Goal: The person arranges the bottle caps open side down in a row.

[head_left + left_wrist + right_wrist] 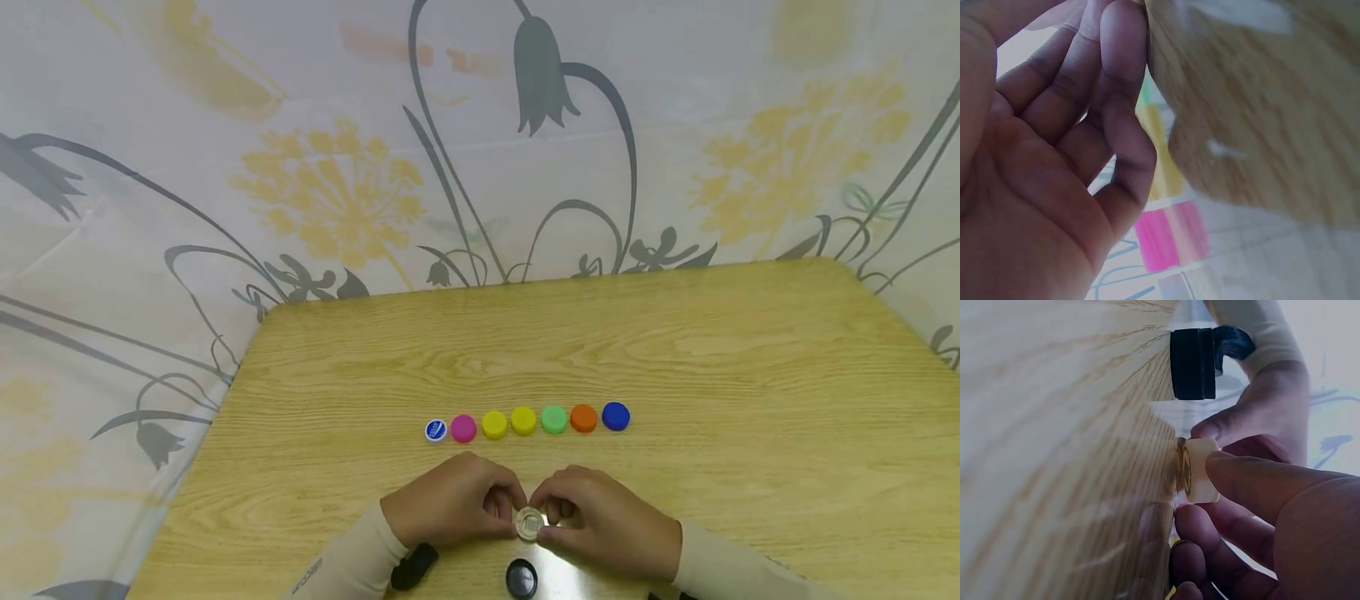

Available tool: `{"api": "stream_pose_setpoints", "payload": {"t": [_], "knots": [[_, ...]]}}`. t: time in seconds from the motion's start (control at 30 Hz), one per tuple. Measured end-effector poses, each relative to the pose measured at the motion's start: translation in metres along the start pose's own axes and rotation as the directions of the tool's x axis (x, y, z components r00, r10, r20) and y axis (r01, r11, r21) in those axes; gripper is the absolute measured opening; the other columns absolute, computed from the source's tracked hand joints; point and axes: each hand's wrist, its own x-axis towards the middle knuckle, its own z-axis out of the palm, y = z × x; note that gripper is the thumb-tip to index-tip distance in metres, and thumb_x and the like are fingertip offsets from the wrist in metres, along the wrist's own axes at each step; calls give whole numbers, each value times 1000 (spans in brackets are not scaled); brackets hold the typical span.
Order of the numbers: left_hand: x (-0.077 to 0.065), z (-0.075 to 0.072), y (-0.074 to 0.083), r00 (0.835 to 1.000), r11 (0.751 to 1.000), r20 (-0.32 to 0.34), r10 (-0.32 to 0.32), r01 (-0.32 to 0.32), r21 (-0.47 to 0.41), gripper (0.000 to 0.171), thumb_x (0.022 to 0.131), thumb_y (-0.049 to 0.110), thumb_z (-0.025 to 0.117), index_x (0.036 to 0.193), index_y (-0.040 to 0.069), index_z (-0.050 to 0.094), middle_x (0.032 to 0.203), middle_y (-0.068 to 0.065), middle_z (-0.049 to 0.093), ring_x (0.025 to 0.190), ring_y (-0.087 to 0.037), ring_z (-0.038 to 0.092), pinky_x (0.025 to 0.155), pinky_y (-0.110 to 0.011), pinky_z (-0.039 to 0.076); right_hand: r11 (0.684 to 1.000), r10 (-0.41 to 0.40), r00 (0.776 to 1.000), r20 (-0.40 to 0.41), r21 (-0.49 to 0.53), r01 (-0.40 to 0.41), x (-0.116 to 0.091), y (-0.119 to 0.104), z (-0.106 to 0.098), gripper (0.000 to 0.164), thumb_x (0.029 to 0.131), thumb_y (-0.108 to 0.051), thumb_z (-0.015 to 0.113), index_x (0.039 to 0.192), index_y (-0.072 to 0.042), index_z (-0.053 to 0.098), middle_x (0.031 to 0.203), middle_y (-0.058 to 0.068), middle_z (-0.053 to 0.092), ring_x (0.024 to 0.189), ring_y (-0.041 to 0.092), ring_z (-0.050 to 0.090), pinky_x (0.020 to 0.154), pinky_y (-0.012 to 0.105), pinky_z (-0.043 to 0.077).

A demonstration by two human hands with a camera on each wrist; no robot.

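Observation:
Near the front of the table, a small cream-coloured round cap (529, 525) is pinched from both sides by my two hands. My left hand (453, 504) grips its left edge between thumb and fingers, and my right hand (611, 525) grips its right edge. In the right wrist view the cap (1202, 470) stands very close to the wood surface, with the right thumb pressed on it. The left wrist view shows the left hand's curled fingers (1125, 125), while the cap is hidden there. Just in front of the hands lies a black round cap (521, 579).
Beyond the hands runs a row of caps: white-and-blue (436, 431), pink (463, 428), two yellow (494, 425), green (554, 419), orange (583, 418) and dark blue (616, 416). The wooden table (712, 350) meets a flower-patterned cloth (480, 167) at its back edge.

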Motion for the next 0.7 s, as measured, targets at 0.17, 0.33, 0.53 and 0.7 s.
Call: {"api": "stream_pose_setpoints", "payload": {"t": [0.17, 0.33, 0.53, 0.7], "knots": [[1, 0, -1, 1000, 1000, 0, 2, -2, -4, 12, 86, 12, 79, 97, 12, 73, 73, 15, 66, 64, 9, 57, 62, -13, 52, 999, 22, 1000, 5, 24, -22, -1, 0, -1, 18, 92, -29, 73, 106, -18, 71, 84, -18, 59, 78, -3, 51, 68, 19, 47], [0, 0, -2, 999, 999, -34, -3, 2, -51, 10, 87, 16, 79, 95, 14, 73, 76, 15, 68, 66, 8, 59, 64, -14, 53, 996, 13, 1000, -8, 91, -13, 0, 1, 0, 16, 94, -25, 71, 108, -16, 71, 86, -17, 64, 77, -5, 56, 68, 19, 51], [1, -3, -2, 997, 995, -83, -11, 3, -102, 12, 86, 21, 80, 95, 18, 74, 86, 14, 72, 74, 8, 62, 71, -14, 53, 990, -8, 998, -66, 141, 17, 1, 2, 0, 13, 95, -21, 69, 108, -18, 70, 85, -14, 68, 75, -4, 60, 66, 20, 54], [3, -3, -3, 991, 991, -136, 2, -20, -136, 16, 85, 16, 80, 98, 16, 71, 86, 10, 74, 76, 8, 64, 73, -14, 54, 989, -65, 985, -161, 120, 84, 3, 4, -1, 16, 93, -18, 72, 108, -16, 69, 86, -10, 70, 76, -4, 60, 65, 20, 54]]}}
